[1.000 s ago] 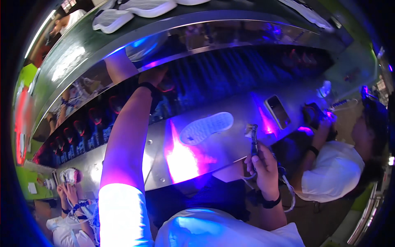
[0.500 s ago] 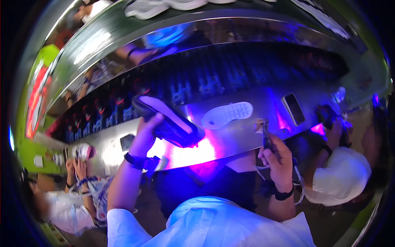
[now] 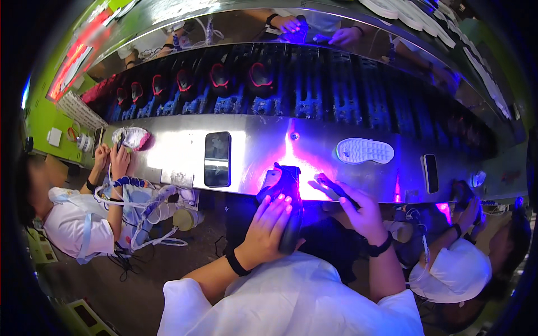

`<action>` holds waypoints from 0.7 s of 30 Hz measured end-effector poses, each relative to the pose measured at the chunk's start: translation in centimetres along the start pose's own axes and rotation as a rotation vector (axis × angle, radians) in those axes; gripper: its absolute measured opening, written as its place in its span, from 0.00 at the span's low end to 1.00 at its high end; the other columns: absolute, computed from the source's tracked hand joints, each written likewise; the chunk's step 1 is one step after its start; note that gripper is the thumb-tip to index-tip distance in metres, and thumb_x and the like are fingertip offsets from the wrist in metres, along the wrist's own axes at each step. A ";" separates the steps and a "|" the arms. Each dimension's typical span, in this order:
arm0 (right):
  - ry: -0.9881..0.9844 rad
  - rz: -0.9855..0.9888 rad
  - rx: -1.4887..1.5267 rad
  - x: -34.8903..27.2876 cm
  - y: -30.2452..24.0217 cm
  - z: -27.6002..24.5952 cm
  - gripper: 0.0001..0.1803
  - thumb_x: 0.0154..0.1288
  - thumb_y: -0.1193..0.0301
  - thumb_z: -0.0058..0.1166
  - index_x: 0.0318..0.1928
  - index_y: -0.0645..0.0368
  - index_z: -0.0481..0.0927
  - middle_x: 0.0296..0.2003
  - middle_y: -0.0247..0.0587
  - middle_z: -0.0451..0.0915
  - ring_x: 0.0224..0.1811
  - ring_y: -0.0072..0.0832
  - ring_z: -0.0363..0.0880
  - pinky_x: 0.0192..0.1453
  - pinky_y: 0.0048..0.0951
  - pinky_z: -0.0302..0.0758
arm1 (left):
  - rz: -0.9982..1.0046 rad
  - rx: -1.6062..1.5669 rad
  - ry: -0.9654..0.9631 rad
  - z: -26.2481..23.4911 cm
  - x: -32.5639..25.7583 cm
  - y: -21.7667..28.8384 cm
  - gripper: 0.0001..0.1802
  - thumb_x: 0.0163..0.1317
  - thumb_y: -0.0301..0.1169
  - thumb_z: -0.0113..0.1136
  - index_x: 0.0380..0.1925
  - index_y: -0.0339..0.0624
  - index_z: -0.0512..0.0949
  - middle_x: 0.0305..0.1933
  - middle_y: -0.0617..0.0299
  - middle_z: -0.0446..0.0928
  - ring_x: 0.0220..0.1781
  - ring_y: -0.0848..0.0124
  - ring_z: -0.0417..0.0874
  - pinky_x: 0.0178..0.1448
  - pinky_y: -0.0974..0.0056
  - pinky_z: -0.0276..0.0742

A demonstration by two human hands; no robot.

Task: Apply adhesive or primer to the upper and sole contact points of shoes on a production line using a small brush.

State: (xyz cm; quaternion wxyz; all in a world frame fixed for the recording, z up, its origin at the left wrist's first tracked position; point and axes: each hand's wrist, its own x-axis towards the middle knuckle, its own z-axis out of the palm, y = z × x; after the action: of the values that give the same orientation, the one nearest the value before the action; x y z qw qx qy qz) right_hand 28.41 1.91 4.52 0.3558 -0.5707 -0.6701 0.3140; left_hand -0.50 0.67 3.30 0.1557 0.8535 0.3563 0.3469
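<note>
At the left of the frame, a co-worker's hands (image 3: 119, 161) are at a pink and white shoe (image 3: 131, 138) on the metal table (image 3: 314, 131). A black phone (image 3: 218, 159) lies farther in, left of centre.

Near the middle of the frame, the dark shoe (image 3: 290, 204) stands lengthwise at the table's near edge, partly over it; whether it touches the table I cannot tell. The wearer's left hand (image 3: 269, 227) has hold of it, fingers stretched close together across its left side; the thumb is mostly hidden. Just right of the shoe, the right hand (image 3: 363, 215) has its thumb and fingers closed around a slim brush-like tool (image 3: 338, 190), whose head points towards the shoe but stands apart from it, over a pink-violet glare.

Right of that, a pale sole (image 3: 365, 152) lies by itself on the table, then a second phone (image 3: 430, 173). Along the upper part of the frame runs a dark rack (image 3: 308, 84), red-edged shoes (image 3: 261, 75) on its left half.

The step in hand looks like steadying the shoe for the tool. The next move seems to call for a firm left hold and a light, controlled touch of the tool's head along the shoe.
</note>
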 end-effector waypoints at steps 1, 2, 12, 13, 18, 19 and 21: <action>-0.014 -0.031 -0.033 0.2 0.5 1.0 0.21 0.73 0.72 0.60 0.65 0.60 0.80 0.37 0.43 0.85 0.36 0.31 0.85 0.44 0.33 0.79 | -0.008 -0.005 0.006 0.1 -0.9 -0.3 0.51 0.51 0.47 0.80 0.68 0.30 0.66 0.70 0.38 0.71 0.73 0.41 0.72 0.78 0.35 0.62; -0.027 -0.031 -0.041 0.5 0.2 1.7 0.21 0.73 0.72 0.60 0.65 0.60 0.80 0.37 0.43 0.85 0.36 0.31 0.85 0.44 0.33 0.79 | 0.014 0.020 -0.016 0.2 -1.6 -0.6 0.50 0.53 0.47 0.79 0.68 0.28 0.65 0.70 0.37 0.70 0.74 0.41 0.72 0.79 0.34 0.61; -0.090 0.214 0.114 0.9 0.8 6.0 0.22 0.74 0.70 0.60 0.66 0.58 0.80 0.41 0.38 0.86 0.34 0.23 0.84 0.44 0.29 0.79 | 0.094 0.030 -0.083 0.0 -4.5 -2.7 0.44 0.59 0.43 0.75 0.67 0.28 0.67 0.72 0.37 0.70 0.77 0.42 0.69 0.80 0.34 0.59; -0.108 0.204 0.097 0.6 1.4 6.3 0.22 0.74 0.71 0.60 0.66 0.59 0.80 0.44 0.40 0.87 0.38 0.24 0.85 0.47 0.30 0.80 | 0.091 0.026 -0.084 0.1 -4.5 -3.0 0.44 0.59 0.43 0.75 0.67 0.28 0.67 0.72 0.37 0.70 0.77 0.42 0.69 0.80 0.34 0.59; -0.144 0.253 0.306 -1.7 1.5 7.2 0.23 0.75 0.70 0.60 0.66 0.62 0.78 0.54 0.43 0.87 0.54 0.27 0.84 0.62 0.32 0.77 | 0.107 0.024 -0.088 0.5 -4.3 -4.1 0.42 0.60 0.42 0.75 0.67 0.28 0.68 0.72 0.38 0.70 0.77 0.44 0.69 0.80 0.34 0.58; -0.167 0.202 0.292 -2.2 0.9 7.2 0.23 0.75 0.70 0.60 0.67 0.63 0.78 0.56 0.44 0.86 0.58 0.27 0.82 0.65 0.33 0.75 | 0.100 0.023 -0.090 0.5 -4.4 -4.2 0.42 0.60 0.42 0.75 0.67 0.28 0.68 0.72 0.38 0.70 0.77 0.44 0.69 0.80 0.34 0.58; -0.147 0.218 0.341 -4.3 1.2 7.7 0.24 0.74 0.70 0.61 0.66 0.64 0.78 0.56 0.44 0.86 0.58 0.26 0.82 0.64 0.32 0.75 | 0.105 0.012 -0.107 0.6 -4.3 -4.6 0.41 0.60 0.41 0.74 0.66 0.28 0.69 0.72 0.38 0.70 0.77 0.45 0.69 0.80 0.34 0.58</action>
State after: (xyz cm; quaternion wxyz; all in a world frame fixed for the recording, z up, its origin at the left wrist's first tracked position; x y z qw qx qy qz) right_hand 23.04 -2.31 -1.24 0.3613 -0.5470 -0.5656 0.5003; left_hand -4.57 0.77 -1.55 0.1513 0.8892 0.3044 0.3063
